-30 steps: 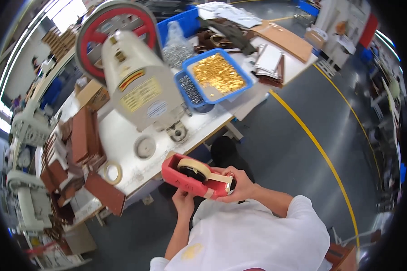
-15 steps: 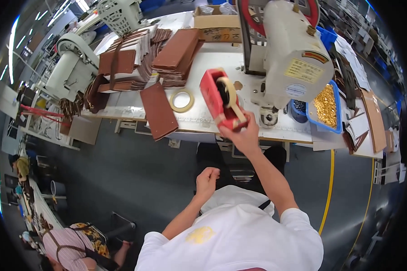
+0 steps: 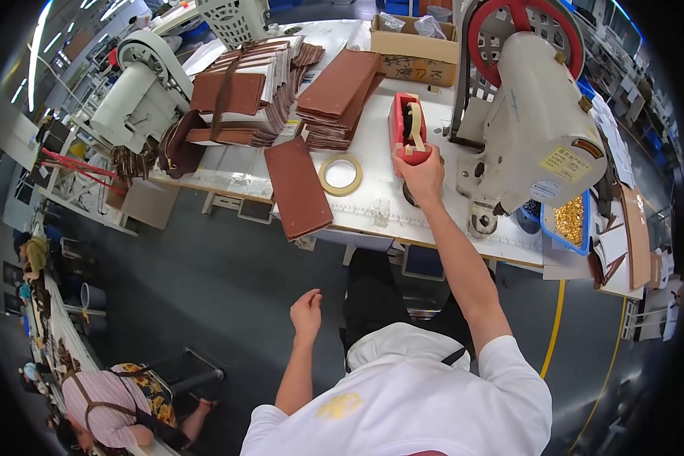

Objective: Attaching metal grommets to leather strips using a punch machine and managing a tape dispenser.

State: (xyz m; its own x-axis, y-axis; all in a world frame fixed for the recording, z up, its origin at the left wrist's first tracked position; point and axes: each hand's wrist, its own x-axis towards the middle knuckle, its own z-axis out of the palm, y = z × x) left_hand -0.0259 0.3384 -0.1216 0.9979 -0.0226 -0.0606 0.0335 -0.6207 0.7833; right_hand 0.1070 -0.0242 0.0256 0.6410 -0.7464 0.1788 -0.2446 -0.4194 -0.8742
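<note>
My right hand (image 3: 420, 171) grips the near end of the red tape dispenser (image 3: 405, 128) on the white table (image 3: 372, 199), its long axis running straight away from me; my left hand (image 3: 306, 310) hangs empty, half-curled, well apart.

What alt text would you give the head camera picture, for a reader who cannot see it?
Seen from above, a person's right hand holds a red tape dispenser on a white worktable, while the left hand hangs empty below the table edge. Nearby lie a tape roll, brown leather panels and a cream-coloured machine.
</note>
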